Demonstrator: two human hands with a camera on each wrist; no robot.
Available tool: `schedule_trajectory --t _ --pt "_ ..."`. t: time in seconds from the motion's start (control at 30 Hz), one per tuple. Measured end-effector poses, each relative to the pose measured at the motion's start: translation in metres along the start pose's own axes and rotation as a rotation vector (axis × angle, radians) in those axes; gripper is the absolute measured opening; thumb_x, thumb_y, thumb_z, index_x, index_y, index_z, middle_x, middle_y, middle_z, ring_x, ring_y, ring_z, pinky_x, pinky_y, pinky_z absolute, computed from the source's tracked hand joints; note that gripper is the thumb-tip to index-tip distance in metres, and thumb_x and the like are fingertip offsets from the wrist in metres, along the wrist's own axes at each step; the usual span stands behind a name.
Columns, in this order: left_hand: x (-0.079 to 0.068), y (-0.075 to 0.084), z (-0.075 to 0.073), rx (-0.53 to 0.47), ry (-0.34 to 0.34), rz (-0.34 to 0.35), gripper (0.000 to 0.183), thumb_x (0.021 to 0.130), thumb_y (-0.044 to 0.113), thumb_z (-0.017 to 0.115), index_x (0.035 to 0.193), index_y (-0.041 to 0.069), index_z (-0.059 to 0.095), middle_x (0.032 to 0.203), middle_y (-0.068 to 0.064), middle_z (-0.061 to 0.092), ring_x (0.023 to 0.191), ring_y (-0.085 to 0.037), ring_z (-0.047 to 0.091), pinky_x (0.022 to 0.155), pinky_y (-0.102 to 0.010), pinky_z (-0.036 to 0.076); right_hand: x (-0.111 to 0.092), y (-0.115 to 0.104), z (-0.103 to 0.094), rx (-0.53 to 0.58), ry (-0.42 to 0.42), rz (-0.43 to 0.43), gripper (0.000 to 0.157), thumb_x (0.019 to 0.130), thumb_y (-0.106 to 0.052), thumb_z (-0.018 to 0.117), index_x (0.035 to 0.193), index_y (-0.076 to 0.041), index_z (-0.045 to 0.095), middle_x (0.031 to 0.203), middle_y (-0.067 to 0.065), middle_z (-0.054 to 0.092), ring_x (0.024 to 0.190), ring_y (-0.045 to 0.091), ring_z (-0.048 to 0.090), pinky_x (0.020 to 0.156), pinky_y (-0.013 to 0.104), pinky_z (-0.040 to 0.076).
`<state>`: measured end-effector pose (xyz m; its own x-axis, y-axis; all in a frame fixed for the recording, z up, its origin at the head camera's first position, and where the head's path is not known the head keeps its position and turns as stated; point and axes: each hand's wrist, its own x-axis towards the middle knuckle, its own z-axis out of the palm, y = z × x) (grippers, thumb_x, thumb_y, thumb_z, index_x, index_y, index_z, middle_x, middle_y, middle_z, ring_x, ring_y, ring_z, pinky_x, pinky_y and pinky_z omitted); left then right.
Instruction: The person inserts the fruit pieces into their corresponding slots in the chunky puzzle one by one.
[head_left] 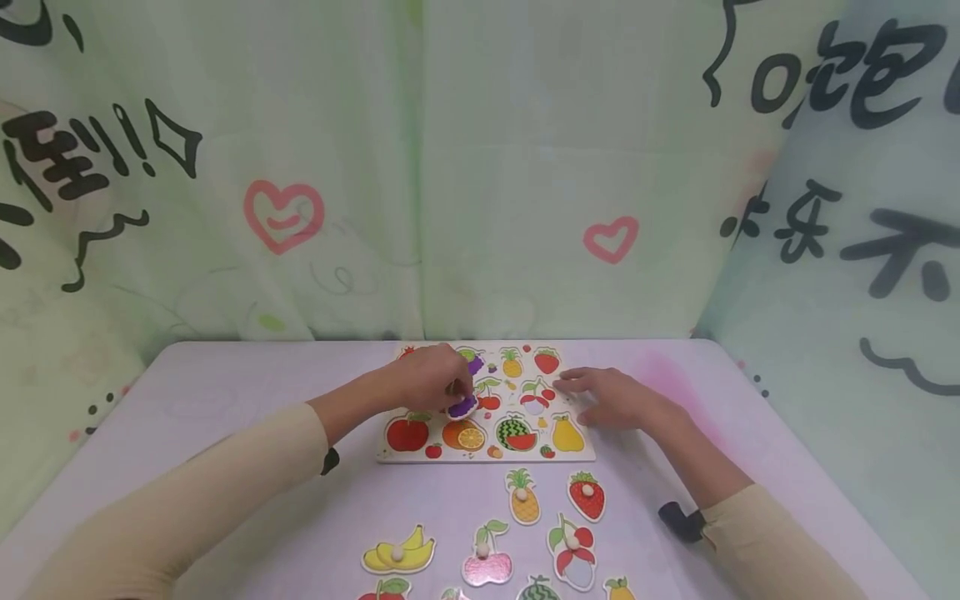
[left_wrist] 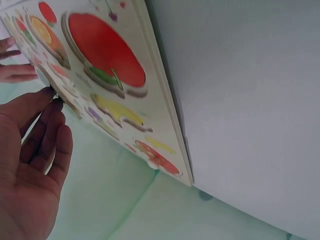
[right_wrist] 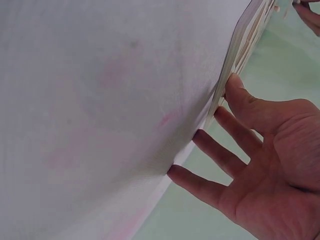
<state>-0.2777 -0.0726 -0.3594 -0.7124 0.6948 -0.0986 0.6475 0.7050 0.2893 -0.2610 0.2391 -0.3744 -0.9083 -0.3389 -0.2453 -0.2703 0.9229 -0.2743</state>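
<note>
Here we see the left hand (head_left: 435, 377) pinching a purple puzzle piece (head_left: 462, 409); the right hand (head_left: 618, 398), fingers spread, touches the fruit puzzle board (head_left: 459, 457), presumably to steady it.

White counter (head_left: 247, 375), pink smudge (head_left: 675, 371) at right. Pale green fabric curtain (head_left: 480, 167) behind: smiling pink-red heart outline (head_left: 283, 222) left, smaller plain pink-red heart outline (head_left: 613, 229) right, bold black Chinese characters (head_left: 892, 71) toward both sides.
</note>
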Motion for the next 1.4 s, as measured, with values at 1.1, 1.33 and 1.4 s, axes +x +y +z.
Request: schedule_trajectory --t 1.1,1.33,1.4 --pt "0.063 -0.028 -0.009 0.080 0.048 -0.202 0.018 0.098 0.018 0.074 0.115 0.013 0.079 0.104 -0.002 0.073 0.093 -0.017 0.063 0.086 -0.027 0.058 0.001 0.003 0.000 -0.010 -0.002 -0.032 0.063 0.091 -0.013 0.079 0.151 -0.020 0.057 0.161 0.010 0.047 0.150 0.044 0.038 0.111 0.059 0.046" --pt "0.068 -0.028 -0.004 0.079 0.019 -0.202 0.017 0.097 0.018 0.075 0.113 0.014 0.080 0.104 -0.002 0.074 0.092 -0.016 0.065 0.084 -0.027 0.059 -0.001 0.002 -0.002 -0.019 0.001 -0.033 0.063 0.092 -0.013 0.079 0.151 -0.019 0.057 0.161 0.011 0.047 0.149 0.045 0.038 0.112 0.060 0.045" --pt "0.069 -0.028 -0.002 0.089 0.018 -0.196 0.018 0.097 0.018 0.075 0.114 0.014 0.080 0.105 -0.002 0.074 0.092 -0.015 0.065 0.085 -0.027 0.059 -0.002 0.002 -0.002 -0.010 0.000 -0.026 0.063 0.092 -0.013 0.078 0.151 -0.019 0.057 0.161 0.011 0.047 0.149 0.045 0.038 0.111 0.059 0.046"
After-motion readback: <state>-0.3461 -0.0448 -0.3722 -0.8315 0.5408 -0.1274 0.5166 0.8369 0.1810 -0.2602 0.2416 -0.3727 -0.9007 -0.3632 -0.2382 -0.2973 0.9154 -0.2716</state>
